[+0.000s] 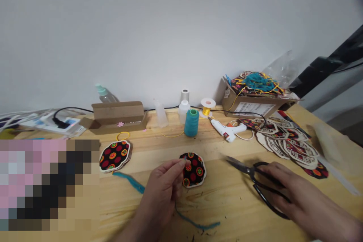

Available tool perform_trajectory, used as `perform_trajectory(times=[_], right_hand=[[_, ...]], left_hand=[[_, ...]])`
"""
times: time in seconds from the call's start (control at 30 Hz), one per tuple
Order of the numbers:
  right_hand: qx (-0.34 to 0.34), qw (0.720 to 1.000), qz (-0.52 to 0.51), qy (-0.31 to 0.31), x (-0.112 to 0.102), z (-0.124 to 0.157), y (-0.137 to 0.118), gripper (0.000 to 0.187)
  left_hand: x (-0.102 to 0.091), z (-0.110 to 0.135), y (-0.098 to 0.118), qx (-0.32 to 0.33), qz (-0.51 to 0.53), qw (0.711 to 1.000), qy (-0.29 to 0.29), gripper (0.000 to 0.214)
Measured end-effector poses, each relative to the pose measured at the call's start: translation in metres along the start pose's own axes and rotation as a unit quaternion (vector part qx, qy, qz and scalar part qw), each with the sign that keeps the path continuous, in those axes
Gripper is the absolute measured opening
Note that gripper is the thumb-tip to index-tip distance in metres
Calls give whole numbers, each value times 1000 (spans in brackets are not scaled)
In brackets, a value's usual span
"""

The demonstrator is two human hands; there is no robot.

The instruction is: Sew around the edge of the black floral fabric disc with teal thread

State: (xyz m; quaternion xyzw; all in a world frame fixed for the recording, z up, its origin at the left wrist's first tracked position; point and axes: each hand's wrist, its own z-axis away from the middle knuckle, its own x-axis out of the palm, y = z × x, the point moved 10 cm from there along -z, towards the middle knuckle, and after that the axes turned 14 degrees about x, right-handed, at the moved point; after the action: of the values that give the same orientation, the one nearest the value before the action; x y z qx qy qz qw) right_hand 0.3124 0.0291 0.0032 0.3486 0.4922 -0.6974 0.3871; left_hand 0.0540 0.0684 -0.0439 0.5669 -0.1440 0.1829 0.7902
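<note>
My left hand (164,191) is closed in a pinch on a strand of teal yarn (195,224) at the edge of a black fabric-covered piece with red and orange dots (195,170) lying on the wooden table (227,200). The yarn trails down across the table below my hand. My right hand (295,193) lies over the loop handles of black scissors (255,179), whose blades point left towards the fabric piece. A second patterned piece (115,155) with a yellow loop lies to the left, with a short teal yarn tassel (130,181) beneath it.
A teal thread spool (191,123), white bottles (183,110), gold wire reel (208,106) and white glue gun (228,129) stand behind. An open cardboard box (116,116) is at the left, another box with yarn (255,100) at the right, patterned cut-outs (289,141) beside it.
</note>
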Motion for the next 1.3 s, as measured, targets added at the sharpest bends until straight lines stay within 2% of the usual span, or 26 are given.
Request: perform_trajectory(times=[0.1,0.2,0.3,0.37,0.47,0.53,0.63,0.73,0.87,1.03,1.3], right_hand=[[-30,989,-111,-97,8,0,-53,19],[-50,966,-171,-186,19,-9,-99,22],[-76,947,-193,-247,27,-19,-125,28],[-98,926,-204,-303,34,-20,-133,24],[-110,906,-198,-356,45,-20,-129,15],[-97,917,-171,-348,48,-23,-119,16],[-82,935,-129,-320,48,-28,-106,28],[-72,941,-111,-312,49,-30,-102,32],[-62,938,-112,-322,58,-30,-102,33],[-76,932,-151,-319,63,-29,-112,38],[-89,921,-183,-332,70,-29,-115,37]], left_hand=[[1,0,-2,-5,4,1000,-6,20],[2,-2,-2,-5,5,1000,-11,19],[3,-3,1,5,3,1000,-8,19],[2,-3,4,14,1,1000,1,19],[0,-4,6,23,-4,1000,11,18],[-2,-4,4,23,-5,1000,13,18],[-5,-5,3,30,-1,999,23,19],[-6,-6,4,40,0,999,26,18],[-3,-5,4,42,-18,999,15,18],[1,-1,0,39,-52,998,-15,17],[5,0,-1,25,-76,996,-29,18]])
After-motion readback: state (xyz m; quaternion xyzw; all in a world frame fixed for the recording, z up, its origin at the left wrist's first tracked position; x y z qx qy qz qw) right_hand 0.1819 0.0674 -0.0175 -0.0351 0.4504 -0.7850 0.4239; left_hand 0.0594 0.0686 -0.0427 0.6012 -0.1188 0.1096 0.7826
